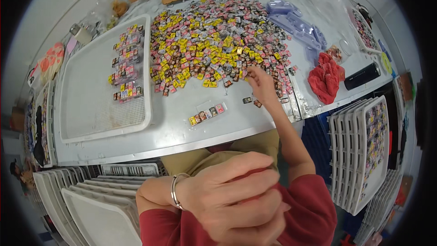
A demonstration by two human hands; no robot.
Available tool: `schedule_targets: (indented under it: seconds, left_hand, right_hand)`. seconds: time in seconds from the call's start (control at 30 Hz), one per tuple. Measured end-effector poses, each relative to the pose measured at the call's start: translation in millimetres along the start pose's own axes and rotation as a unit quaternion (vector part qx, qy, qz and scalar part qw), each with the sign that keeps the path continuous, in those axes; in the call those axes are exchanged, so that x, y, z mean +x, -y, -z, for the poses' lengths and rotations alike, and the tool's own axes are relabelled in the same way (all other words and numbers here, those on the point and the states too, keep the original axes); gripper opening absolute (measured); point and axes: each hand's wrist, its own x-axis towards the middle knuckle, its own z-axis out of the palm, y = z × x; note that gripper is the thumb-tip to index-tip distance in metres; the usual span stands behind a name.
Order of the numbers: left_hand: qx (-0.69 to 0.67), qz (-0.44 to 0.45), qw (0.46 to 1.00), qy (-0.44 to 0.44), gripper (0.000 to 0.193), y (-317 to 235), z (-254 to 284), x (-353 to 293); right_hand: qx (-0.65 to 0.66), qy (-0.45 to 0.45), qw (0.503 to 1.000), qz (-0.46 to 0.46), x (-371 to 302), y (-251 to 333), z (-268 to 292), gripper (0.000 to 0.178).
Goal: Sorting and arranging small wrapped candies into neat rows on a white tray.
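Right hand (259, 82) reaches into candy pile (218, 41), fingers narrow, pinching at wrapped pcs w/ clear strip (208, 113) near; left hand (232, 196) lies close to chest, fingers curled, holding nothing visible.

Bright even overhead light, soft shadows, strong fisheye bending, dark corners, near hand (232, 196) blurred
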Motion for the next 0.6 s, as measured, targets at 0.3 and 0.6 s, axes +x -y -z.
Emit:
schedule_targets:
  seconds: [0.3,0.6]
  left_hand:
    - [0.166,0.402,0.900,0.035,0.016,95,11,-153]
    - [0.193,0.439,0.861,0.169,0.048,56,-27,-233]
  right_hand:
    - [0.394,0.161,0.882,-0.205,-18,27,9,0.020]
    - [0.137,0.220,0.960,-0.107,-36,33,-49,0.016]
